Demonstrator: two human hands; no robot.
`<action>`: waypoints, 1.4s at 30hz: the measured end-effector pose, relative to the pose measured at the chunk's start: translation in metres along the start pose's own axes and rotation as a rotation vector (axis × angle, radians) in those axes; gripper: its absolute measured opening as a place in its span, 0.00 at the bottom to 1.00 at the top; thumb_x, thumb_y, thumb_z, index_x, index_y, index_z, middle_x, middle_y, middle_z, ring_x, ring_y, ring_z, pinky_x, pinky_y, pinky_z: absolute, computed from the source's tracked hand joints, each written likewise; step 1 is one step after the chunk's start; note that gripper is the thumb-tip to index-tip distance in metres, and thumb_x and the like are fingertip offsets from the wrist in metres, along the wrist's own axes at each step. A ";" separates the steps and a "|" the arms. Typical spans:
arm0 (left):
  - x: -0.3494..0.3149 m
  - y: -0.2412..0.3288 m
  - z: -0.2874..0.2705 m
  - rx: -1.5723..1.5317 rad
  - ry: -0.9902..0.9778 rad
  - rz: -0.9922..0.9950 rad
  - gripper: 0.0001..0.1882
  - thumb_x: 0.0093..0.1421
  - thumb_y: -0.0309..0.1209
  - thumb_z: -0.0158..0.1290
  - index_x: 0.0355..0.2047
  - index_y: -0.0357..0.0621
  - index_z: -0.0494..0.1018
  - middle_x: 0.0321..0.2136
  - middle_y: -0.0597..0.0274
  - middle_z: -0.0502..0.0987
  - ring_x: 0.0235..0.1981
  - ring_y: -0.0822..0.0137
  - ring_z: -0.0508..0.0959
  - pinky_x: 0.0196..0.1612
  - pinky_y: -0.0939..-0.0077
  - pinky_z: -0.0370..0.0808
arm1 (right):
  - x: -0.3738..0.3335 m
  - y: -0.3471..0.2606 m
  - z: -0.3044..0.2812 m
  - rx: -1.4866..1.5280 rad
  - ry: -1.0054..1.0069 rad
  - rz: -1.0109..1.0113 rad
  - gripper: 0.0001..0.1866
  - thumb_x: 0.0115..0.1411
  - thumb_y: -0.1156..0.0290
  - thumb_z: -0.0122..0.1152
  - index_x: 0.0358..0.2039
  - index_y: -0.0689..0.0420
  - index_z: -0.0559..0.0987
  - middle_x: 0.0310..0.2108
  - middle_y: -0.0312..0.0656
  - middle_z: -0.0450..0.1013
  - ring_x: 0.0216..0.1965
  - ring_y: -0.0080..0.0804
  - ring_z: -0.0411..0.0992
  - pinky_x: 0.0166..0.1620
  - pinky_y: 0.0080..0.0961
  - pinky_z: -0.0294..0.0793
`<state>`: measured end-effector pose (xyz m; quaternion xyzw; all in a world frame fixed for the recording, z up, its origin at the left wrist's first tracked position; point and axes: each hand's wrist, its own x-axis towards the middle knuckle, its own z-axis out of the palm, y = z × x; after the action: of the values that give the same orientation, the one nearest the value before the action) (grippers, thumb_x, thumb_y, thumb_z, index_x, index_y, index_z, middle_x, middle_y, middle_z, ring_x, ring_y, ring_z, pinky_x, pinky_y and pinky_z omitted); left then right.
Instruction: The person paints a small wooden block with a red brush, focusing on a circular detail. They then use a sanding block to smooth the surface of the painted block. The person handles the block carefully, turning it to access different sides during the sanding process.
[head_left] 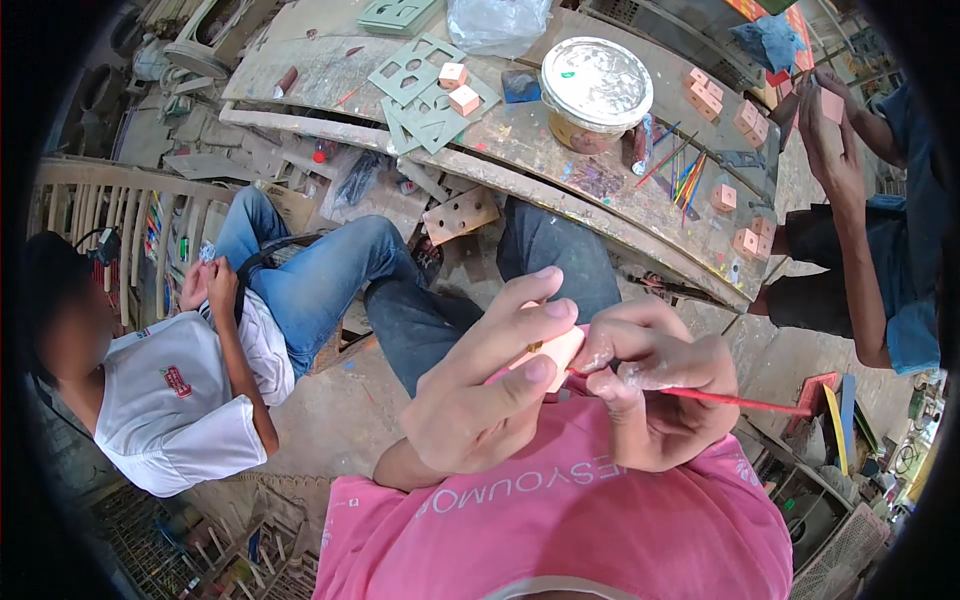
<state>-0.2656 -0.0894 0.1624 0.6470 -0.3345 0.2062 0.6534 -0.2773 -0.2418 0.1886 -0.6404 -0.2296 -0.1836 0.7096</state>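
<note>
In front of my chest, my left hand (pixel 485 400) is closed around a small pinkish wooden block (pixel 562 355), its fingers and thumb pressing on the sides. A dark round hole with a yellowish rim shows on the block, partly covered by fingers. My right hand (pixel 670 375) pinches a thin red stick (pixel 740 402) whose long end juts out to the right. The stick's other end meets the block's right side; I cannot tell whether it is a brush or a pencil. Whitish smears mark the right fingertips.
A worn workbench (pixel 520 150) holds a white-lidded bucket (pixel 597 85), green stencil plates (pixel 430 85), several wooden cubes (pixel 705 95) and thin coloured sticks (pixel 688 185). At left sits a person in a white shirt (pixel 185 400); at right a person's hands (pixel 835 130) hold a pink block.
</note>
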 end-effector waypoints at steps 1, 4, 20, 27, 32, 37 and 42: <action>0.000 0.000 -0.001 0.040 -0.017 -0.001 0.28 0.46 0.07 0.52 0.49 0.37 0.66 0.46 0.35 0.69 0.48 0.34 0.70 0.46 0.51 0.73 | 0.001 0.001 0.001 -0.031 0.001 -0.014 0.13 0.49 0.91 0.53 0.35 0.66 0.72 0.29 0.55 0.74 0.31 0.40 0.72 0.33 0.29 0.73; -0.003 0.003 0.001 0.096 0.028 -0.011 0.26 0.47 0.07 0.51 0.47 0.35 0.66 0.45 0.33 0.70 0.46 0.33 0.72 0.45 0.50 0.74 | 0.002 0.004 -0.005 -0.118 -0.080 -0.088 0.14 0.47 0.92 0.51 0.35 0.66 0.73 0.30 0.56 0.73 0.30 0.41 0.71 0.34 0.30 0.73; -0.004 0.000 0.000 0.149 -0.025 0.002 0.24 0.47 0.07 0.51 0.46 0.33 0.68 0.44 0.32 0.70 0.44 0.33 0.72 0.43 0.51 0.75 | -0.001 0.008 -0.007 -0.016 -0.070 0.003 0.12 0.50 0.89 0.55 0.36 0.67 0.68 0.28 0.55 0.72 0.32 0.42 0.72 0.35 0.32 0.73; -0.001 0.001 0.001 0.118 -0.009 -0.002 0.25 0.47 0.08 0.52 0.47 0.33 0.66 0.45 0.33 0.70 0.44 0.33 0.72 0.43 0.51 0.75 | -0.016 0.024 -0.010 -0.105 -0.072 -0.218 0.15 0.50 0.88 0.53 0.39 0.63 0.66 0.37 0.58 0.71 0.35 0.48 0.72 0.36 0.36 0.73; -0.003 -0.002 0.000 0.084 0.006 -0.003 0.26 0.46 0.07 0.52 0.48 0.33 0.66 0.45 0.32 0.70 0.45 0.33 0.72 0.44 0.51 0.74 | -0.019 0.020 -0.005 0.013 -0.003 -0.075 0.13 0.49 0.88 0.51 0.36 0.62 0.72 0.37 0.55 0.73 0.36 0.44 0.72 0.39 0.34 0.71; -0.004 -0.002 0.001 0.071 0.024 -0.031 0.27 0.46 0.08 0.52 0.49 0.34 0.66 0.45 0.32 0.70 0.44 0.36 0.74 0.45 0.54 0.74 | -0.009 0.014 -0.007 -0.039 -0.079 -0.024 0.09 0.54 0.85 0.51 0.36 0.61 0.72 0.36 0.53 0.73 0.34 0.41 0.72 0.38 0.30 0.71; -0.003 0.005 0.000 -0.382 0.047 -0.346 0.30 0.53 0.14 0.50 0.56 0.43 0.55 0.45 0.33 0.68 0.42 0.45 0.76 0.43 0.61 0.77 | 0.000 0.015 -0.009 0.626 0.305 0.319 0.09 0.64 0.75 0.45 0.42 0.59 0.59 0.33 0.56 0.71 0.32 0.39 0.73 0.34 0.31 0.74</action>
<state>-0.2713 -0.0881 0.1641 0.5543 -0.2364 0.0394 0.7971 -0.2680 -0.2493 0.1752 -0.3858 -0.0636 -0.0850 0.9165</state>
